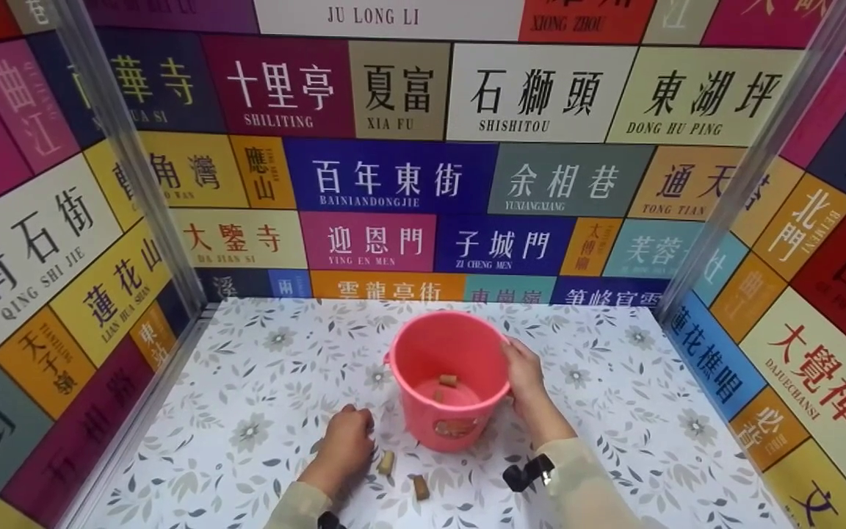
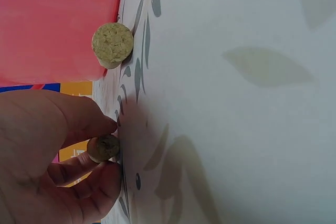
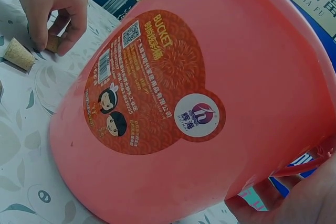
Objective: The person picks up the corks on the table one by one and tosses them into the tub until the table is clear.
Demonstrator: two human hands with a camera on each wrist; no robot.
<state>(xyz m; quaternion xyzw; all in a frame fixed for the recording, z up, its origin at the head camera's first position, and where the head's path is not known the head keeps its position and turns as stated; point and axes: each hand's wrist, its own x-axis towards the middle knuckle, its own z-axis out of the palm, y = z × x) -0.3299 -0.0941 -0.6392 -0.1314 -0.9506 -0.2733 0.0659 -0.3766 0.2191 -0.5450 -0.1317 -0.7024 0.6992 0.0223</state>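
A pink plastic bucket [image 1: 419, 415] stands on the table, with small corks [image 1: 448, 380] lying inside on its bottom. My right hand [image 1: 527, 376] grips the bucket's right side at the rim, by the handle [image 3: 304, 167]. To the left of the bucket, my left hand [image 1: 346, 447] is low at the table surface. Between its thumb and fingers it pinches a cork [image 2: 104, 148], which the head view hides. One loose cork [image 1: 385, 463] lies just right of that hand, and another cork [image 1: 421, 486] lies nearer the front.
The table [image 1: 261, 367] has a white cover printed with leaves and flowers. Panels with colourful place-name signs [image 1: 393, 176] rise at the back and both sides. Metal corner posts [image 1: 136, 162] join these panels. A black wrist strap [image 1: 529, 472] sits on the right sleeve.
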